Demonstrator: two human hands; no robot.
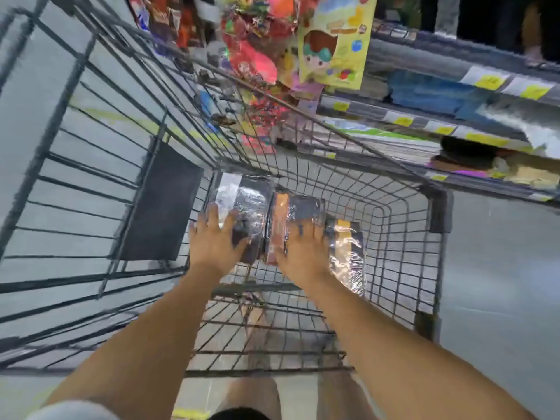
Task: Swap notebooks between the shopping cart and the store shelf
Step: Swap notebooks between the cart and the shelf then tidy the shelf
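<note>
Several dark notebooks wrapped in shiny plastic lie on the floor of the wire shopping cart (403,237). My left hand (215,241) rests flat with spread fingers on the left notebook (251,195). My right hand (303,250) presses on the middle notebook (303,210), which has an orange strip. A third wrapped notebook (348,247) lies to the right, partly under my right hand's edge. The store shelf (424,122) with stacked stationery runs along the upper right. The frame is blurred, so whether the fingers curl around any edge is unclear.
A dark panel (160,204) hangs on the cart's left wall. Colourful toy packets (257,56) and a yellow card with a cartoon face (333,47) hang above the cart's far end. Yellow price tags (485,81) line the shelf edges. Grey floor surrounds the cart.
</note>
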